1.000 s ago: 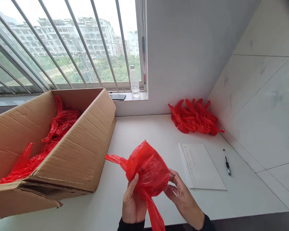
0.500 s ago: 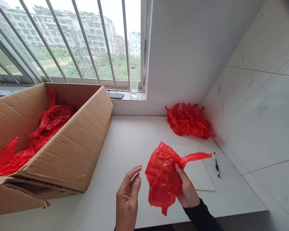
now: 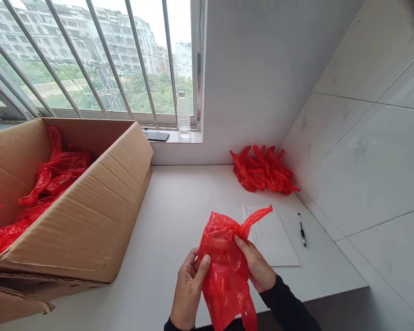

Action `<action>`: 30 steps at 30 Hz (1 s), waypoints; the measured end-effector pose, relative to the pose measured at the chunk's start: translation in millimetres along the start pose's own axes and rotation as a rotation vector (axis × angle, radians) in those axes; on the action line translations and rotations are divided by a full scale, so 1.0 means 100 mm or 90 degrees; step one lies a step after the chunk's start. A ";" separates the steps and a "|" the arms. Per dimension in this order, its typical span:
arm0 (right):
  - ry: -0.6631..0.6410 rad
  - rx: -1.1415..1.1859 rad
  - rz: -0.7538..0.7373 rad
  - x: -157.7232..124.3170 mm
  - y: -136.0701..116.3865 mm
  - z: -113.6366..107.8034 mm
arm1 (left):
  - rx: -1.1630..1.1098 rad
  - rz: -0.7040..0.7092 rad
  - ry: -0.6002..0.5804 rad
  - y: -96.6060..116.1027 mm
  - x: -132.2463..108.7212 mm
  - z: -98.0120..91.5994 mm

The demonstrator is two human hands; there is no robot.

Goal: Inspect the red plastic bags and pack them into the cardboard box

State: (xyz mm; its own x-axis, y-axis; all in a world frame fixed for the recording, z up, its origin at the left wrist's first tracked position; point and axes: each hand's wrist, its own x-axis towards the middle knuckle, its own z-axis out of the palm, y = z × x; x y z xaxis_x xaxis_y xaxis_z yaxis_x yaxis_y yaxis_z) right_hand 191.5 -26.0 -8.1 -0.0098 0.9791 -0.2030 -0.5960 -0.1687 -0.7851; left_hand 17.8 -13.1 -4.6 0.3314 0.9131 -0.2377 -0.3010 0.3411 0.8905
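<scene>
A thin red plastic bag hangs between my two hands above the white table. My left hand pinches its left side, with the thumb on the front and the fingers behind. Near the top right, my right hand grips the bag just below a twisted handle strip that sticks up to the right. The lower end of the bag drops toward the table's front edge, a loose handle loop at its bottom right. Whether anything is inside the bag, I cannot tell.
On the left a large cardboard box holds several red bags. More red bags are bunched against the back wall. A paper sheet and a pen lie at right. A water bottle and a phone rest on the sill.
My left hand has moved from beside the bag to gripping its left side. The bag now hangs lower and more stretched out, its handle strip tilted upward. The view has shifted slightly right.
</scene>
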 end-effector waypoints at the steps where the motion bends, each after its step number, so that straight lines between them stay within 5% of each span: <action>1: -0.010 -0.012 -0.007 0.01 -0.01 0.00 | 0.015 -0.001 -0.017 0.02 0.01 -0.01; 9: -0.141 -0.136 -0.037 -0.03 -0.17 0.11 | -0.051 0.007 0.038 0.14 0.04 0.05; 13: -0.131 -0.170 -0.048 -0.09 -0.21 0.13 | -0.093 0.005 0.092 0.14 0.04 0.02; 24: -0.054 -0.055 -0.070 -0.12 -0.15 0.21 | -0.029 0.048 0.040 0.24 -0.15 0.17; 30: -0.117 -0.114 -0.045 -0.19 -0.27 0.21 | -0.032 0.043 0.025 0.23 -0.14 0.16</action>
State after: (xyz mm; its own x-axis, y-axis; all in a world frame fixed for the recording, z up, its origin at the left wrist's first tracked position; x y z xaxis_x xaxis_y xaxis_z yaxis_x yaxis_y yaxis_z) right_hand 190.6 -38.1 29.3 -0.1282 0.9907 -0.0466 -0.4493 -0.0999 -0.8878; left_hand 20.0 -21.7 25.6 0.2730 0.9423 -0.1937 -0.3669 0.2881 0.8845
